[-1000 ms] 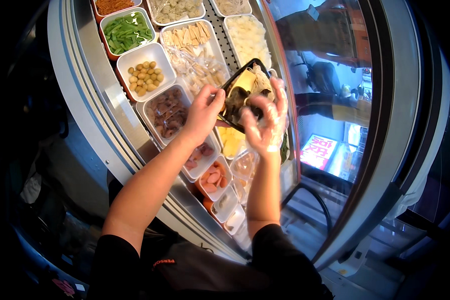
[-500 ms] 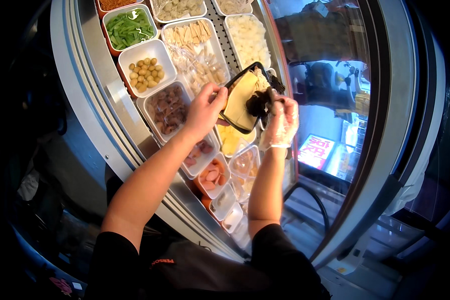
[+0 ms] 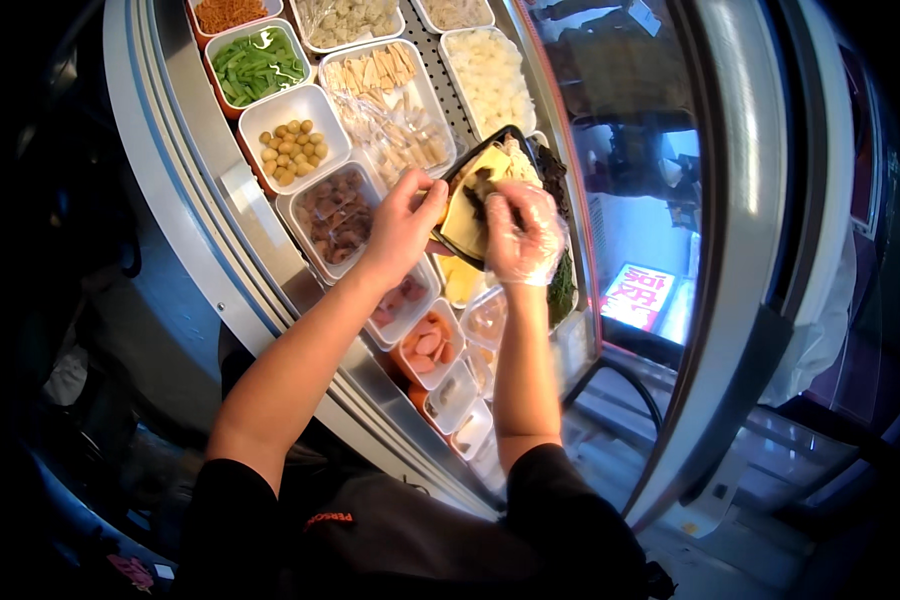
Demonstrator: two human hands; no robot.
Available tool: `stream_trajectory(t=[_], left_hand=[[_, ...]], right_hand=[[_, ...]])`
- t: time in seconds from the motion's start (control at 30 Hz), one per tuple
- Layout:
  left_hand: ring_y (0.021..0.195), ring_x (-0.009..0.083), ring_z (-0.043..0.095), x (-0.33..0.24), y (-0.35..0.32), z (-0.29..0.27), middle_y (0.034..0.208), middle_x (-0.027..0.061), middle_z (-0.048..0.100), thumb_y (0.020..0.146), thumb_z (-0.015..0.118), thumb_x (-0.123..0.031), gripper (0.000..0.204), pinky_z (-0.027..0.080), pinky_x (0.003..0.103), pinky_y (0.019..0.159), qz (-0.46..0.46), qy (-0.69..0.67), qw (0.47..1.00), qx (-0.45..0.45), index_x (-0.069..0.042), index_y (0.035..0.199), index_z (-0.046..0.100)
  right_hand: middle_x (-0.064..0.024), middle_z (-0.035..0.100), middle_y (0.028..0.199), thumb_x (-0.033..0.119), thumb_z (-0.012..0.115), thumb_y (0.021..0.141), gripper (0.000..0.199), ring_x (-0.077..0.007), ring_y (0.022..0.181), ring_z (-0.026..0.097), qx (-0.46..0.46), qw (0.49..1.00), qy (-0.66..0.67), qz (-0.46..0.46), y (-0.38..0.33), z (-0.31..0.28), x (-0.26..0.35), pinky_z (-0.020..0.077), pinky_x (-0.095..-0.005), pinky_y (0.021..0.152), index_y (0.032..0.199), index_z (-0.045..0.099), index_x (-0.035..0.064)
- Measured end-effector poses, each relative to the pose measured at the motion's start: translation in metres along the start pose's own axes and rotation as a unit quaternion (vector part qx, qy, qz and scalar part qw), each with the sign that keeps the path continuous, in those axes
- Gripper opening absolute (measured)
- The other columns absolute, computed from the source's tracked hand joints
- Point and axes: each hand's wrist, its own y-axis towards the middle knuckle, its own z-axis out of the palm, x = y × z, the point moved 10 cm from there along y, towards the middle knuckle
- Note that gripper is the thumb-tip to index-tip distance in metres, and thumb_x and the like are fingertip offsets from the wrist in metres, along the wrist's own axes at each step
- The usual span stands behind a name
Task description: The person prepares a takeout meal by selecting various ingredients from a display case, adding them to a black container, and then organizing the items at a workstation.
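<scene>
My left hand [image 3: 402,225], bare, grips the near left edge of a small black tray [image 3: 467,258] and holds it tilted above the food containers. In the tray lie flat yellow sheets [image 3: 460,222], with pale shredded food [image 3: 517,158] at the far end. My right hand [image 3: 526,235], in a clear plastic glove, is over the tray with its fingers pinched together. Dark, ruffled pieces that look like wood ear fungus [image 3: 478,190] are at its fingertips, against the yellow sheets. Part of the tray's right side is hidden behind this hand.
White tubs hold green chopped vegetables [image 3: 258,68], small round yellowish balls [image 3: 292,150], brown meat-like pieces [image 3: 336,212], pink slices [image 3: 428,345] and white chunks [image 3: 488,80]. Dark leafy food [image 3: 550,172] and greens [image 3: 562,285] lie right of the tray. A curved glass front [image 3: 635,200] bounds the counter.
My right hand has moved left and down onto the tray, bringing the dark pieces from its right edge over the yellow sheets. My left hand and the tray stay nearly in place.
</scene>
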Motion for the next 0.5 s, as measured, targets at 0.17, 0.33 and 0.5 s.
stream_trajectory(t=[0.17,0.33,0.5], left_hand=[[0.079,0.007,0.058,-0.009,-0.034,-0.014,0.092,-0.0003,0.061,0.111,0.059,-0.028,0.02,0.055,0.025,0.065,0.08,0.022,0.996,-0.026,-0.008,0.109,0.057],[0.085,0.0043,0.047,-0.024,-0.085,-0.023,0.093,-0.0035,0.056,0.114,0.053,-0.028,0.02,0.043,0.023,0.075,0.093,0.015,0.994,-0.061,-0.009,0.106,0.057],[0.089,0.0107,0.06,-0.043,-0.146,-0.017,0.102,0.0021,0.06,0.116,0.044,-0.032,0.022,0.055,0.028,0.073,0.054,-0.045,0.994,-0.081,-0.011,0.111,0.051]], right_hand=[[-0.0118,0.066,0.105,0.011,0.082,0.069,0.025,-0.0372,0.106,0.065,0.073,0.995,0.023,-0.064,-0.015,0.005,0.046,0.0465,-0.0576,0.106,0.093,0.074,0.0079],[-0.0132,0.064,0.119,0.029,0.085,0.069,0.036,-0.0417,0.119,0.061,0.129,0.982,0.072,-0.117,-0.038,-0.017,0.094,0.0352,-0.0708,0.112,0.097,0.075,0.0095],[-0.0157,0.062,0.129,0.031,0.084,0.073,0.038,-0.0434,0.129,0.056,0.125,0.977,0.115,-0.126,-0.07,-0.051,0.138,0.0287,-0.0729,0.115,0.103,0.075,0.0087]])
